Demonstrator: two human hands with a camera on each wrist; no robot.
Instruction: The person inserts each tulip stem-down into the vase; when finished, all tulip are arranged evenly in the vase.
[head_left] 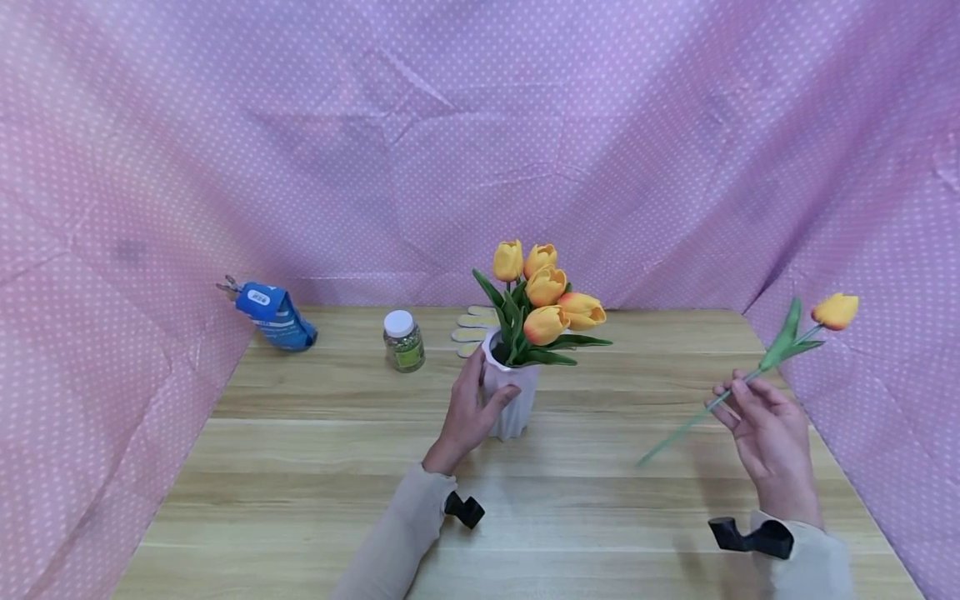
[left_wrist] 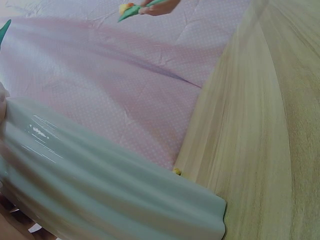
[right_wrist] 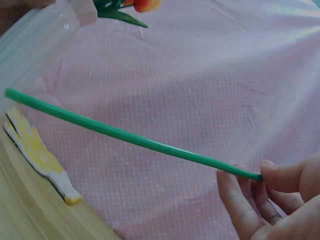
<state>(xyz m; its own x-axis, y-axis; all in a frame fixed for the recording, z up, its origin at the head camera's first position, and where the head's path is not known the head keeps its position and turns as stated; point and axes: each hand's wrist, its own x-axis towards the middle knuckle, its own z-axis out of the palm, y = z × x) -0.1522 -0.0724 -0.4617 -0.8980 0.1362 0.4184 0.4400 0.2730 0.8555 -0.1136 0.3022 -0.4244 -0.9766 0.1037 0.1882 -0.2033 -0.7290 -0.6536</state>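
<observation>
A white fluted vase (head_left: 512, 404) stands on the table with several orange-yellow tulips (head_left: 546, 286) in it. My left hand (head_left: 471, 412) grips the vase near its rim, thumb across the front. Over the table's right side, my right hand (head_left: 772, 429) pinches a single tulip (head_left: 835, 312) by its green stem. That stem slants down to the left, its lower end apart from the vase. In the right wrist view the stem (right_wrist: 135, 137) runs from between thumb and fingers. The left wrist view shows the ribbed vase wall (left_wrist: 100, 170) close up.
Behind the vase lies a yellow-and-white glove (head_left: 471, 329), partly hidden by it. A jar with a white lid (head_left: 403, 342) stands to the left. Farther left is a blue packet (head_left: 277, 317) with metal tips sticking out. Pink dotted cloth (head_left: 375, 150) hangs around the wooden table (head_left: 315, 500).
</observation>
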